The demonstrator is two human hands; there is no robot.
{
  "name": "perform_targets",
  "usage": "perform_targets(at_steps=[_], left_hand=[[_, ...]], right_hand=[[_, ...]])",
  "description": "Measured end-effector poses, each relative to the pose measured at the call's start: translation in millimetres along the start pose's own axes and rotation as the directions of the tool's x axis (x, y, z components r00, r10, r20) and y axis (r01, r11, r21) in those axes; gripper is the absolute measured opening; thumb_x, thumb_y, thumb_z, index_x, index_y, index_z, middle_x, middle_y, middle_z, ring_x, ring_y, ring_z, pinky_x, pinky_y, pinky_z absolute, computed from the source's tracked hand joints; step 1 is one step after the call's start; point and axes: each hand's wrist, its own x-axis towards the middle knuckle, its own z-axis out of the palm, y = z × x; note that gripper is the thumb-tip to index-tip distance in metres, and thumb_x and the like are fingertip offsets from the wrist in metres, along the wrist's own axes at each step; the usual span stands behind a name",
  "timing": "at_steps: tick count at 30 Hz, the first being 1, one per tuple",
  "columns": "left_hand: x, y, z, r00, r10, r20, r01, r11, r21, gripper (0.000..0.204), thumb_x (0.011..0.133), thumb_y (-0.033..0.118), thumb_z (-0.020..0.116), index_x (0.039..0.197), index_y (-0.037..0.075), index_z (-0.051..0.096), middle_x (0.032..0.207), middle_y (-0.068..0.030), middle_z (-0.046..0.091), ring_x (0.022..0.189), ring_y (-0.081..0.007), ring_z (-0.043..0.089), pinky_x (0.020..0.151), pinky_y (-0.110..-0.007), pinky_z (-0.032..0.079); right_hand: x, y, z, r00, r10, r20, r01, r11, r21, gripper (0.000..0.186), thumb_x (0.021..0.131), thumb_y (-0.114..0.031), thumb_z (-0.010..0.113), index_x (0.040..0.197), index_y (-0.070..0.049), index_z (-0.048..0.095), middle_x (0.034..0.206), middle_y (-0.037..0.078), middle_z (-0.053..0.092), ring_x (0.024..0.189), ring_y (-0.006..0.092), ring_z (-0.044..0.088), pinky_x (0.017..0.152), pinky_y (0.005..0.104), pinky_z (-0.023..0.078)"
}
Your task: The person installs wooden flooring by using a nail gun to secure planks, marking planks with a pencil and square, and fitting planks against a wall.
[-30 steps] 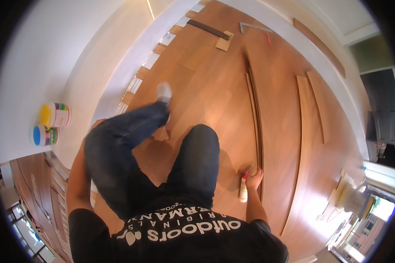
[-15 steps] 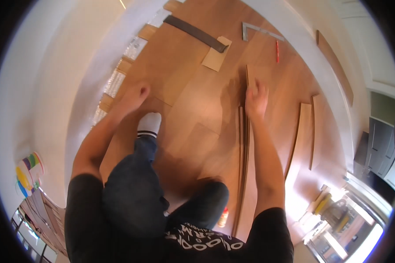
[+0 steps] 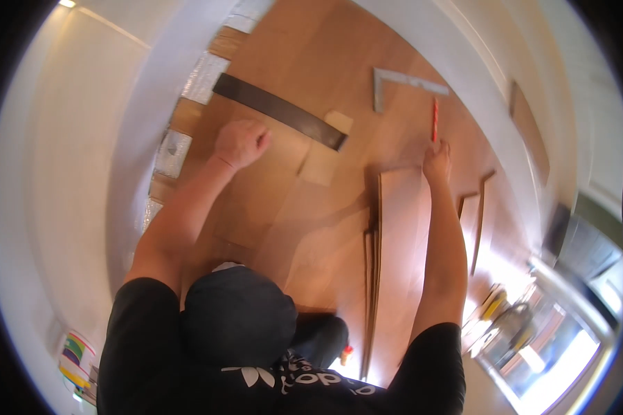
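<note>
My right hand (image 3: 437,164) is stretched forward, its fingers pinched at the near end of a red pencil (image 3: 435,119) on the wood floor. Beyond the pencil lies a metal carpenter's square (image 3: 412,83). Left of centre, my left hand (image 3: 242,143) is curled into a fist above the floor; whether anything is inside cannot be seen. Just past this fist lies a long dark flat bar (image 3: 277,111), its right end over a tan cardboard piece (image 3: 318,162). Below my right hand, a floor plank (image 3: 399,207) lies flat beside my right forearm.
Spacer blocks (image 3: 185,116) and silvery underlay line the gap by the left wall. More thin planks (image 3: 372,290) and cut boards (image 3: 483,214) lie to the right. A yellow power saw (image 3: 509,321) stands at lower right; a colourful tub (image 3: 77,360) at lower left.
My right hand has left the upright plank, which now lies flat, and has reached the red pencil. My left fist has moved rightward, nearer the dark bar. The view has shifted.
</note>
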Motion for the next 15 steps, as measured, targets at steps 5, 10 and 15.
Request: perform_targets(at_steps=[5,10,15], left_hand=[[21.9,3.9,-4.0,0.986,0.066,-0.150,-0.084,0.989,-0.118,0.021,0.084,0.019,0.075,0.070,0.014,0.059,0.070,-0.0039,0.060,0.068,-0.0268,0.064,0.060,-0.041,0.052],[27.6,1.6,-0.6,0.988,0.053,-0.147,-0.081,0.978,-0.191,0.023,0.084,0.019,0.075,0.070,0.014,0.057,0.070,-0.0026,0.059,0.067,-0.0241,0.063,0.060,-0.038,0.052],[16.9,-8.8,-2.3,0.984,-0.006,-0.177,-0.037,0.971,-0.235,0.025,0.083,0.021,0.075,0.068,0.014,0.056,0.068,-0.0012,0.058,0.066,-0.0236,0.063,0.058,-0.038,0.051]], right_hand=[[68.2,-14.6,22.9,0.999,-0.043,-0.015,0.036,0.950,-0.310,0.068,0.099,-0.017,0.053,0.161,-0.002,0.031,0.150,0.031,0.053,0.134,0.0482,0.055,0.114,0.0547,0.045],[93.7,-53.1,14.3,0.966,0.184,-0.179,-0.235,0.917,-0.323,0.050,0.095,-0.016,0.055,0.144,-0.004,0.056,0.133,0.030,0.064,0.120,0.0485,0.065,0.104,0.0546,0.052],[103.7,-140.1,28.9,0.997,0.044,-0.058,-0.053,0.983,-0.173,0.035,0.094,-0.029,0.061,0.110,0.001,0.069,0.112,0.029,0.072,0.103,0.0471,0.070,0.089,0.0549,0.055]])
